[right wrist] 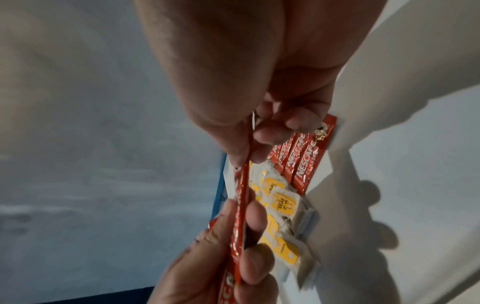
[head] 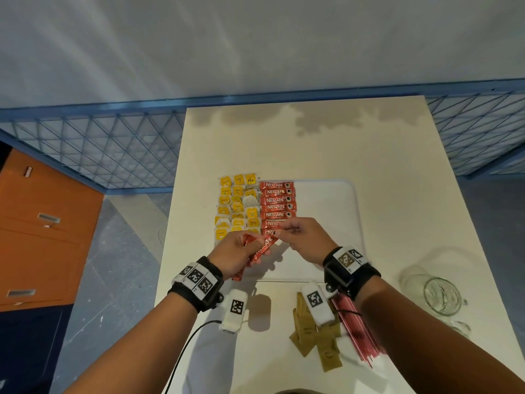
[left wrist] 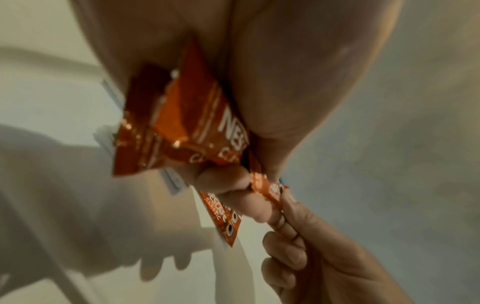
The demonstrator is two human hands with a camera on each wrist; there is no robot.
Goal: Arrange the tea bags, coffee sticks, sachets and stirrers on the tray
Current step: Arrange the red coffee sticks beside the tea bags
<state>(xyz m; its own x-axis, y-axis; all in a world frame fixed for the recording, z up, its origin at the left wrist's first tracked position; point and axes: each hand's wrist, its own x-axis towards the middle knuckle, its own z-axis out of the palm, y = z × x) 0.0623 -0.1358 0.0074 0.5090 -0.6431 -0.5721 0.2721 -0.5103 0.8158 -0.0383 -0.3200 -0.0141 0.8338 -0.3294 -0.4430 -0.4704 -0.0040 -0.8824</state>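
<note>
A white tray (head: 335,223) lies on the table. On its left part lie rows of yellow tea bags (head: 237,206) and a column of red coffee sticks (head: 277,207). My left hand (head: 237,250) grips a bundle of red coffee sticks (head: 255,255) over the tray's near left corner; the bundle (left wrist: 187,127) shows in the left wrist view. My right hand (head: 301,237) pinches the top end of one coffee stick (right wrist: 241,197) from that bundle. Brown sachets (head: 315,334) and red stirrers (head: 355,331) lie on the table near me.
A clear glass jar (head: 441,297) lies on its side at the table's right edge. A blue mesh fence (head: 93,146) runs behind the table, and an orange cabinet (head: 39,228) stands at the left. The tray's right half is bare.
</note>
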